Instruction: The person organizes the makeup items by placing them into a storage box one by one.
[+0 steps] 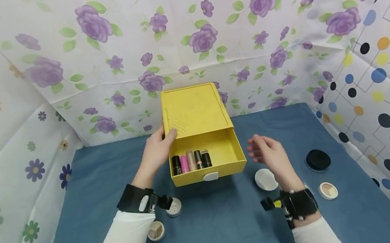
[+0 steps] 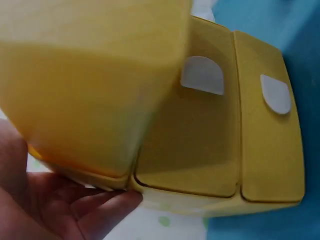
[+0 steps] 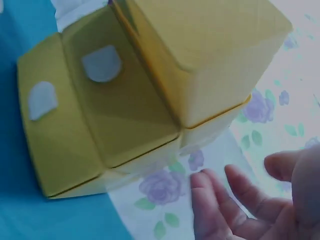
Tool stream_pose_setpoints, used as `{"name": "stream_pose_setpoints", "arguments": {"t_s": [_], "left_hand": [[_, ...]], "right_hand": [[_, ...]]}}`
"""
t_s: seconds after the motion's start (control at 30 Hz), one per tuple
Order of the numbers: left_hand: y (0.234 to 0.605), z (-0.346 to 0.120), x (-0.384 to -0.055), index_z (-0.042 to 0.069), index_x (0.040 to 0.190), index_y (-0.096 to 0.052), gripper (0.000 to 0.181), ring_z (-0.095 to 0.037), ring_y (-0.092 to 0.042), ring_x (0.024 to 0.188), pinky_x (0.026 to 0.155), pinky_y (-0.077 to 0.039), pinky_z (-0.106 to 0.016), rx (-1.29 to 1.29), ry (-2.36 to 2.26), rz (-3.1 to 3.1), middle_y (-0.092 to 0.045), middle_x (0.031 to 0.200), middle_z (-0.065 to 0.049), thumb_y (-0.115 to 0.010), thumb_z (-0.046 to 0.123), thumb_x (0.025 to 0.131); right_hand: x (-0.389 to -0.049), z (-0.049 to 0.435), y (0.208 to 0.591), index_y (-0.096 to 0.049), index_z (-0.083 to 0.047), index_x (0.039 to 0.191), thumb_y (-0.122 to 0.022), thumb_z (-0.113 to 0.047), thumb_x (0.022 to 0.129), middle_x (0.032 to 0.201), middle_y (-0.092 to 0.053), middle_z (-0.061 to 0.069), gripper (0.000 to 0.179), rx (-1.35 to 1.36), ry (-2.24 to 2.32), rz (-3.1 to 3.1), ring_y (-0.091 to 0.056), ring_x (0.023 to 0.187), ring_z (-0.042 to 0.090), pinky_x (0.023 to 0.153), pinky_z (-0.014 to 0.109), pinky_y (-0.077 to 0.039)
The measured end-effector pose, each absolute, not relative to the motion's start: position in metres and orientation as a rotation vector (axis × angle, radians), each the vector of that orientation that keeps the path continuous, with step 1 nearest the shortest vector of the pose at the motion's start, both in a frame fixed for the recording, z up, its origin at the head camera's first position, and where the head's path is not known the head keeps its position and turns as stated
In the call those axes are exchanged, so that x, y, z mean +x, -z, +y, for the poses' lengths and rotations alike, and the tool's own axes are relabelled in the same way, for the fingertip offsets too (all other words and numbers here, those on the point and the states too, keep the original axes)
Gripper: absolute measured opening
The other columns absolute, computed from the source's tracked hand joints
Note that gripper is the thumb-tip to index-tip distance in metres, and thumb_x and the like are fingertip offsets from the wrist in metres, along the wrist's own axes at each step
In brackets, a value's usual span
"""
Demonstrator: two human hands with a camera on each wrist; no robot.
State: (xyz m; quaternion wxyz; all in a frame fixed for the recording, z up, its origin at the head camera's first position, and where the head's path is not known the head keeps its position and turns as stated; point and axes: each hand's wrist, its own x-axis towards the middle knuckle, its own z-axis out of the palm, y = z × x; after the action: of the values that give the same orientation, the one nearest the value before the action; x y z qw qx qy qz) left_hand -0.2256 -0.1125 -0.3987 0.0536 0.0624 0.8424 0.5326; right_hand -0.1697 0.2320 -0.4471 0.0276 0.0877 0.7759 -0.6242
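Head view: the left hand (image 1: pixel 155 149) holds the boxy yellow plastic chest (image 1: pixel 195 109) at its left edge, thumb (image 1: pixel 171 135) on top. The chest stands on the blue cloth (image 1: pixel 214 223). Its top drawer (image 1: pixel 223 146), a yellow tray with a rounded white tab (image 1: pixel 211 176), is pulled out, with five small round tubes (image 1: pixel 191 160), black, pink and tan, inside. The right hand (image 1: pixel 271 155) is just right of it, loosely bent, holding nothing. Left wrist view: the left fingers (image 2: pixel 107 212) touch the chest's side. Right wrist view: the right fingers (image 3: pixel 212 202) are free, near the chest
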Motion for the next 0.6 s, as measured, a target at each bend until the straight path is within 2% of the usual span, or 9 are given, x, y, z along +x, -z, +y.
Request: {"name": "stream_pose_setpoints", "arguments": {"t_s": [0.17,0.27,0.33,0.4,0.5,0.6], "left_hand": [[0.401,-0.112,-0.226,0.014,0.163,-0.047,0.066,-0.034,-0.065,0.128,0.102,-0.057,-0.051,0.035,-1.851,2.411,-0.062,0.15,-0.017,-0.066,0.043,0.107],[0.401,-0.111,-0.225,0.011,0.161,-0.049,0.065,-0.034,-0.064,0.13,0.106,-0.055,-0.05,-0.019,-1.91,2.366,-0.061,0.15,-0.018,-0.068,0.039,0.106],[0.401,-0.111,-0.225,0.009,0.16,-0.051,0.064,-0.034,-0.063,0.132,0.109,-0.053,-0.049,-0.043,-1.93,2.354,-0.061,0.151,-0.018,-0.069,0.038,0.106],[0.401,-0.11,-0.225,0.008,0.159,-0.052,0.063,-0.034,-0.062,0.133,0.111,-0.052,-0.049,-0.053,-1.945,2.347,-0.061,0.151,-0.018,-0.07,0.038,0.106],[0.401,-0.108,-0.225,0.007,0.158,-0.053,0.062,-0.034,-0.062,0.132,0.111,-0.051,-0.048,-0.063,-1.96,2.333,-0.062,0.149,-0.018,-0.07,0.038,0.106],[0.401,-0.108,-0.226,0.007,0.156,-0.055,0.062,-0.034,-0.064,0.13,0.111,-0.051,-0.048,-0.075,-1.974,2.319,-0.064,0.146,-0.018,-0.071,0.038,0.105]], "right_hand": [[-0.132,0.225,0.468,-0.069,-0.003,0.112,-0.053,-0.049,0.113,0.102,-0.071,0.016,0.049,0.387,1.872,2.401,-0.069,0.088,0.027,0.077,0.039,-0.062],[-0.114,0.214,0.478,-0.07,0.0,0.107,-0.056,-0.039,0.113,0.092,-0.068,0.012,0.041,0.302,1.863,2.325,-0.066,0.079,0.022,0.07,0.036,-0.061],[-0.105,0.205,0.481,-0.071,0.003,0.11,-0.059,-0.034,0.113,0.09,-0.069,0.011,0.039,0.169,1.856,2.251,-0.067,0.079,0.02,0.069,0.034,-0.062],[-0.098,0.193,0.481,-0.071,0.006,0.119,-0.059,-0.032,0.113,0.094,-0.07,0.012,0.04,0.025,1.856,2.165,-0.07,0.082,0.021,0.072,0.034,-0.063],[-0.092,0.172,0.477,-0.066,0.006,0.135,-0.056,-0.036,0.114,0.104,-0.072,0.016,0.048,-0.129,1.877,2.053,-0.074,0.092,0.025,0.078,0.037,-0.064],[-0.09,0.151,0.471,-0.062,0.001,0.146,-0.054,-0.043,0.114,0.114,-0.073,0.018,0.055,-0.16,1.917,1.977,-0.074,0.102,0.028,0.083,0.037,-0.063]]}}
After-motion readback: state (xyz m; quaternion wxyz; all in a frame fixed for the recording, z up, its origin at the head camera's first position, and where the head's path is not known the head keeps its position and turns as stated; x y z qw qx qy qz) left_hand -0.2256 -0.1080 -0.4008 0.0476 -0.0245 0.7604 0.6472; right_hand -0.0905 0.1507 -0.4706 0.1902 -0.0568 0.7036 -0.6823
